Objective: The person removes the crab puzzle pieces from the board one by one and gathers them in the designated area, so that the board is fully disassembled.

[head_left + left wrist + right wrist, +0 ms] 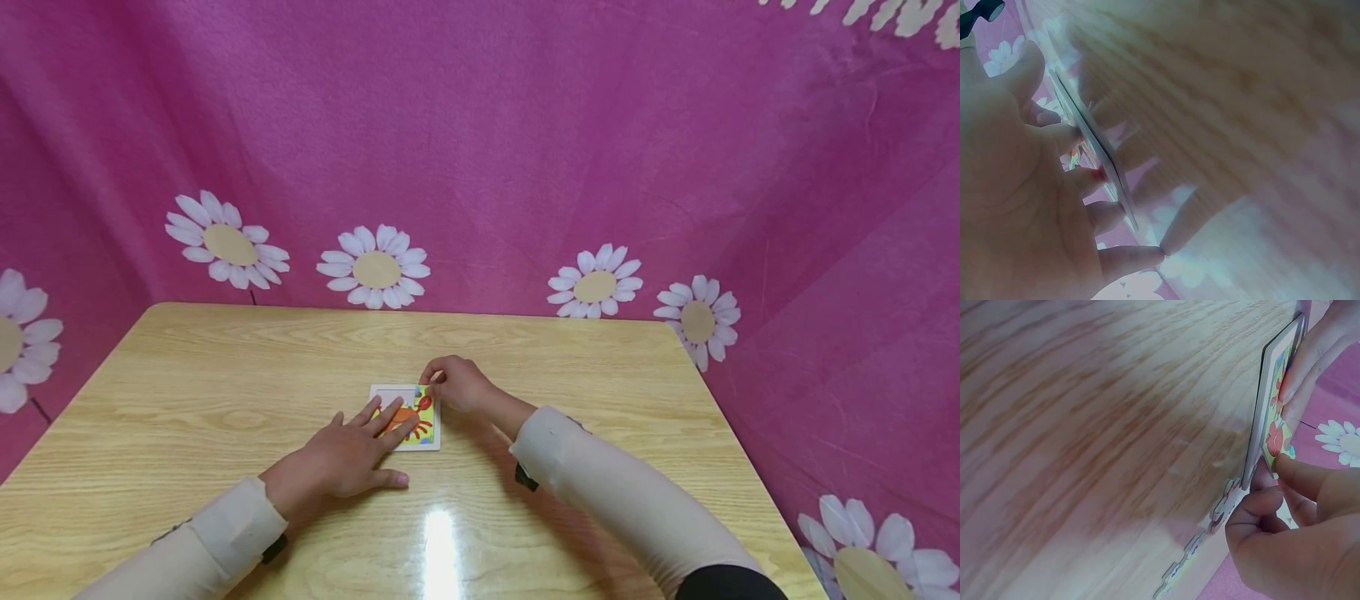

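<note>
A small square jigsaw board (416, 447) with a white rim lies on the table, showing an orange-red crab on yellow. Its upper left part shows bare pale backing. My left hand (341, 458) is spread over the board from the left, fingers resting on the picture and thumb on the table. At the upper right corner, my right hand (461, 385) pinches a puzzle piece (1274, 442) with a red claw between thumb and finger. The piece overlaps the rim in the right wrist view. In the left wrist view the board appears edge-on beneath the fingers.
Loose puzzle pieces (1225, 503) lie on the wooden table (262, 350) beyond the board in the right wrist view; the head view does not show them. A pink cloth (480, 167) with white flowers hangs behind and beside the table.
</note>
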A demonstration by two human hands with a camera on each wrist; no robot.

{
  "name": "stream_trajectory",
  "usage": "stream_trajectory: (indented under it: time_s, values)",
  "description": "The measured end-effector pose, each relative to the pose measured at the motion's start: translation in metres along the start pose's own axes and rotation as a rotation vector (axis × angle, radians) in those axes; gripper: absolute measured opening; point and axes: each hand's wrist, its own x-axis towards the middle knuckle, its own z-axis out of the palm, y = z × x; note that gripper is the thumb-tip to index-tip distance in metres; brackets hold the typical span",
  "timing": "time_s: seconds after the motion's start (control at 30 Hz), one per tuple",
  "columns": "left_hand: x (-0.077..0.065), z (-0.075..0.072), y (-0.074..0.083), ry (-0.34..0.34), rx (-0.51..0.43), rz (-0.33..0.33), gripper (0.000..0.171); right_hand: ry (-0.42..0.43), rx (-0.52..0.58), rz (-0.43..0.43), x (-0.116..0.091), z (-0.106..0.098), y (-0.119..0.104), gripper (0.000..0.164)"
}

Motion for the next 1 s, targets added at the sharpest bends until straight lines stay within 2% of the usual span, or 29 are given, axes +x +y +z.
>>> stream_trajectory:
  time_s: [0.57,0.77,1.0]
  values:
    - [0.000,0.000,0.001,0.002,-0.006,-0.001,0.088,0.001,0.023,0.001,0.001,-0.004,-0.001,0.007]
    - [0.000,0.000,0.001,-0.003,-0.010,-0.001,0.088,-0.020,0.064,0.036,-0.002,-0.010,0.001,0.007]
    - [0.000,0.000,0.002,0.000,-0.006,-0.002,0.088,-0.012,0.038,0.040,-0.006,-0.020,0.006,0.009]
